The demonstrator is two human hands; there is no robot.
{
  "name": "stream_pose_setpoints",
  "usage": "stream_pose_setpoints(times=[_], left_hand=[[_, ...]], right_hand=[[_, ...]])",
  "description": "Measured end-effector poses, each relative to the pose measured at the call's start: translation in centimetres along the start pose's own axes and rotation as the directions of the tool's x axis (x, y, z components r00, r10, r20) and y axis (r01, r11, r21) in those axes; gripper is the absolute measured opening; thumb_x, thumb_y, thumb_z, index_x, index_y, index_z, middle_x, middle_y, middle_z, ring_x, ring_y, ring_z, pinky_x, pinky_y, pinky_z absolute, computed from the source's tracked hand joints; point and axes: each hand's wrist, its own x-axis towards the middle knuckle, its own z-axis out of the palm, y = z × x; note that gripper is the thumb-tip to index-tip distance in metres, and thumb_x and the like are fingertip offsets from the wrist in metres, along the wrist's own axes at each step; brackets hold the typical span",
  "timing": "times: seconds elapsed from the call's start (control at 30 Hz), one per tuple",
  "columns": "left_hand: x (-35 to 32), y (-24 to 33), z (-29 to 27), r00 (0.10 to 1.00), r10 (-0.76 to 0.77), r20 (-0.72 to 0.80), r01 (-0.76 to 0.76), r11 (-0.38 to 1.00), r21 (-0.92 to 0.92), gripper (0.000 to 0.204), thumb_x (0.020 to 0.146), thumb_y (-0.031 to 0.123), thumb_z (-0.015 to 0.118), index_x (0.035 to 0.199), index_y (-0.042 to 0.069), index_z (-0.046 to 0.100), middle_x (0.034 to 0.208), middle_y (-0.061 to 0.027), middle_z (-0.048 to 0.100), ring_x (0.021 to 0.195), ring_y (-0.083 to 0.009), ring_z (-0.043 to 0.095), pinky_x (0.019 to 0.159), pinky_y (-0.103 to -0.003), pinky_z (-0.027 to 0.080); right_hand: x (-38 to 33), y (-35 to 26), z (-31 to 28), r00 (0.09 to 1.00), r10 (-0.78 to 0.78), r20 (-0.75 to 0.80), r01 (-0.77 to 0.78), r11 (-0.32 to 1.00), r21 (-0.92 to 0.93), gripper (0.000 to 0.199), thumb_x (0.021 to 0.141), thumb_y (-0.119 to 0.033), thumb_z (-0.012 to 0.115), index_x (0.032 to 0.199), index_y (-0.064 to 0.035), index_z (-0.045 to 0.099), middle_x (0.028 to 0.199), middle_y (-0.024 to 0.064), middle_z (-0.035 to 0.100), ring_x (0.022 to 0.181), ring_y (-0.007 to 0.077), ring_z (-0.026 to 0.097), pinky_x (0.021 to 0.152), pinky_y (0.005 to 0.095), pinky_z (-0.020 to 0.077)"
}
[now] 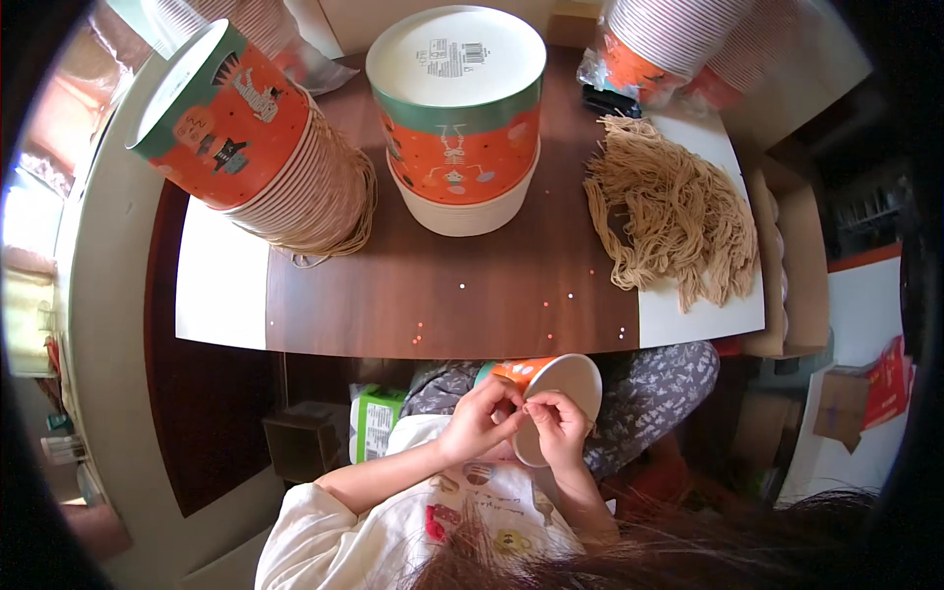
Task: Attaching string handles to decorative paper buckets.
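A paper bucket (582, 379), orange and green outside and white inside, lies tilted on my lap with its mouth turned to the right. Over it, my left hand (482, 421) and my right hand (558, 425) meet with thumbs and fingers pinched together. Whatever sits between the fingertips is too small to make out. On the table's right side lies a loose heap of tan cords (678, 216). A stack of upside-down orange buckets (462, 157) stands at the table's middle, and a leaning stack (246, 138) with cords hanging from it is at the left.
Small white and orange dots (420, 332) are scattered over the brown table (334, 305). Bagged buckets (659, 49) stand at the far right, beside a black object (612, 101). A cardboard box (798, 265) is right of the table. Below it at left sits a green-and-white package (376, 423).
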Motion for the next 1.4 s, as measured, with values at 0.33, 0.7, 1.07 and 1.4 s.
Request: stream_pose_setpoints(times=[0.33, 0.7, 1.07, 1.4], left_hand=[[0.3, 0.3, 1.0, 0.985, 0.170, -0.032, -0.161, 0.969, 0.188, 0.020, 0.071, 0.000, 0.067, 0.087, 0.002, 0.056, 0.088, -0.0057, 0.055, 0.064, -0.0095, 0.053, 0.054, -0.021, 0.044], [1.8, 0.7, 1.0, 0.951, 0.309, 0.010, -0.288, 0.874, 0.392, 0.020, 0.063, -0.001, 0.067, 0.080, 0.006, 0.059, 0.088, -0.0076, 0.056, 0.059, -0.0183, 0.054, 0.053, -0.028, 0.047], [1.6, 1.3, -0.4, 0.952, 0.271, 0.144, -0.307, 0.840, 0.447, 0.021, 0.062, -0.003, 0.066, 0.079, 0.006, 0.057, 0.076, -0.0059, 0.058, 0.063, -0.0230, 0.056, 0.055, -0.032, 0.046], [1.1, 1.3, -1.0, 0.961, 0.254, 0.110, -0.276, 0.850, 0.448, 0.017, 0.066, 0.002, 0.066, 0.082, 0.007, 0.060, 0.074, -0.0072, 0.057, 0.066, -0.0241, 0.056, 0.058, -0.034, 0.048]], right_hand=[[-0.7, -0.3, -0.5, 0.985, 0.163, -0.049, -0.150, 0.969, 0.198, 0.009, 0.084, -0.006, 0.059, 0.089, 0.0010, 0.060, 0.083, 0.0024, 0.062, 0.075, 0.0063, 0.056, 0.068, 0.0186, 0.0447], [-0.7, 0.2, -2.1, 0.972, 0.233, 0.003, -0.227, 0.942, 0.247, 0.009, 0.085, -0.003, 0.057, 0.092, 0.0006, 0.060, 0.087, 0.0022, 0.062, 0.076, 0.0050, 0.056, 0.069, 0.0178, 0.0453], [-0.2, 0.0, -1.2, 0.967, 0.231, 0.107, -0.253, 0.919, 0.304, 0.011, 0.086, -0.004, 0.056, 0.095, 0.0011, 0.057, 0.091, 0.0039, 0.061, 0.084, 0.0091, 0.058, 0.076, 0.0214, 0.0462], [-0.3, 0.0, -0.5, 0.969, 0.219, 0.117, -0.247, 0.898, 0.365, 0.010, 0.086, -0.001, 0.053, 0.096, 0.0011, 0.056, 0.090, 0.0037, 0.060, 0.084, 0.0098, 0.058, 0.076, 0.0223, 0.0462]])
